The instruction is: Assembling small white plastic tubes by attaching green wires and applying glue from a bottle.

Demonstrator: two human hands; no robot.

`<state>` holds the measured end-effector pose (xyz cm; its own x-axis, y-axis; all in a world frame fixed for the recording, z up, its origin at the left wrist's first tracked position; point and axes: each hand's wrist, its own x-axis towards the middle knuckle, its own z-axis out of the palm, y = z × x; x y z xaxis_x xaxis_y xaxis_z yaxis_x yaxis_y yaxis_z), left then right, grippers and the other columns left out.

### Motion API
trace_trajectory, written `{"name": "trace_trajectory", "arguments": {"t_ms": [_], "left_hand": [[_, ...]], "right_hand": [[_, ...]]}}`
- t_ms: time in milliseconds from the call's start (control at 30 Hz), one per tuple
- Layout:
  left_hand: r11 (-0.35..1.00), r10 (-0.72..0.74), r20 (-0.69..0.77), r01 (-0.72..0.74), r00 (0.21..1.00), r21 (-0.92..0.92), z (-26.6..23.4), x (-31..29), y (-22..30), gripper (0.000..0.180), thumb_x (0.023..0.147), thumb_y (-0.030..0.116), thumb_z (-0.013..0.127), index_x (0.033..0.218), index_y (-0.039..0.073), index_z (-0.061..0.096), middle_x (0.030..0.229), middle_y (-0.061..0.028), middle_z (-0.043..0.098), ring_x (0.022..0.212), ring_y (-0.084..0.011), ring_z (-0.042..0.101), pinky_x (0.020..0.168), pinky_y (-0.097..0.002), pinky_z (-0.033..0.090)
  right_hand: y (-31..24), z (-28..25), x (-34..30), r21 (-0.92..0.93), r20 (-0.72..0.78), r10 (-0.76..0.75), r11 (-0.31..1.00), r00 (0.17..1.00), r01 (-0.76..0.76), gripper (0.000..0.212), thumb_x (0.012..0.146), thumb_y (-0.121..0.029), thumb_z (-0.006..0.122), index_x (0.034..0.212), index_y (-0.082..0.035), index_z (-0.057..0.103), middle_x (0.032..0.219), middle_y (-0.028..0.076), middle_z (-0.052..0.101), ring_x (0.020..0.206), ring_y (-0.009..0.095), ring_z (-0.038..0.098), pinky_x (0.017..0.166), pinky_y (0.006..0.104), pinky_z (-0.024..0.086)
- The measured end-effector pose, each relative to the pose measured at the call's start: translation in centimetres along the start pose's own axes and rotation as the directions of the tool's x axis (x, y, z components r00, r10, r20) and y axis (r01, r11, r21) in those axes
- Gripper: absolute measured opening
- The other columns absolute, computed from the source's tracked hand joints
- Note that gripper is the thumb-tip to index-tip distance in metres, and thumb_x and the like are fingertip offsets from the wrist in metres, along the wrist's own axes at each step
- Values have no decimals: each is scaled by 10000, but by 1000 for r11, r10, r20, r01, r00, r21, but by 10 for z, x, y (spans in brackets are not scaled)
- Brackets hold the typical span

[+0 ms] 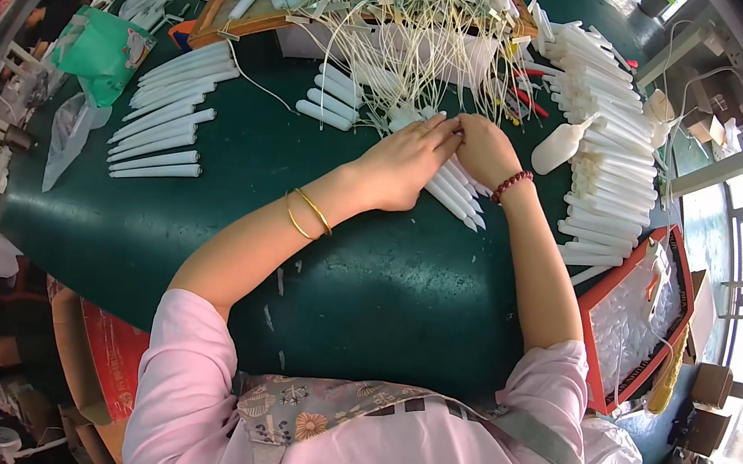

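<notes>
Both hands meet over a small pile of slim white candle-shaped sticks with pointed tips (459, 199) at the middle of the table. My left hand (406, 162) has its fingers drawn together and reaching toward the right hand's fingertips. My right hand (487, 153) is closed, thumb and fingers pinched beside the left fingertips. Whatever they hold is hidden behind the fingers. Thin cream wires (410, 41) trail down from the far side close to both hands. Several short white tubes (329, 96) lie just left of the wires.
A wooden tray (216, 17) at the back carries many white cylinders. Long white sticks (167, 120) lie in a row at left, near a green bag (100, 52). At right are a white squeeze bottle (559, 148), a tall stack of white sticks (608, 162) and a red box (599, 348).
</notes>
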<state>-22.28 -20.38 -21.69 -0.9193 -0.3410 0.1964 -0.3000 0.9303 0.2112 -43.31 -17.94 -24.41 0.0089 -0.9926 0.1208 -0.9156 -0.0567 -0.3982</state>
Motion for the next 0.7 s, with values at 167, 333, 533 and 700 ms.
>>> {"name": "trace_trajectory", "arguments": {"t_ms": [167,333,533,700], "left_hand": [[993,110,139,-113,984,16,-20,-10,2,915,733,-60,689,1589,58,389,1572,-245,442,1510,-392,397,1273,-475,316],[976,156,89,-140,984,-169,1,-45,32,751,804,131,785,1488,24,494,1465,-221,493,1372,-396,515,1174,-462,434],[942,257,-64,-265,964,-204,16,-65,42,719,749,62,793,1428,26,559,1415,-189,504,1347,-370,522,1176,-453,423],[958,284,3,-283,959,-55,-11,-53,25,729,713,45,809,1405,45,579,1376,-153,518,1343,-334,519,1168,-472,403]], "right_hand": [[-7,-13,-38,212,24,-6,977,1000,0,194,889,-150,658,987,-9,747,979,214,746,979,401,709,895,474,557],[-32,-12,-105,402,96,68,910,993,-101,205,834,-142,751,982,0,743,904,183,732,864,338,718,798,410,567],[-43,-38,-138,444,227,22,888,974,-124,302,852,-94,751,1144,-15,749,883,120,720,808,261,703,778,373,560],[-61,-47,-150,226,260,109,959,959,-170,321,860,-184,784,1145,-57,709,942,100,718,839,284,708,778,400,561]]}}
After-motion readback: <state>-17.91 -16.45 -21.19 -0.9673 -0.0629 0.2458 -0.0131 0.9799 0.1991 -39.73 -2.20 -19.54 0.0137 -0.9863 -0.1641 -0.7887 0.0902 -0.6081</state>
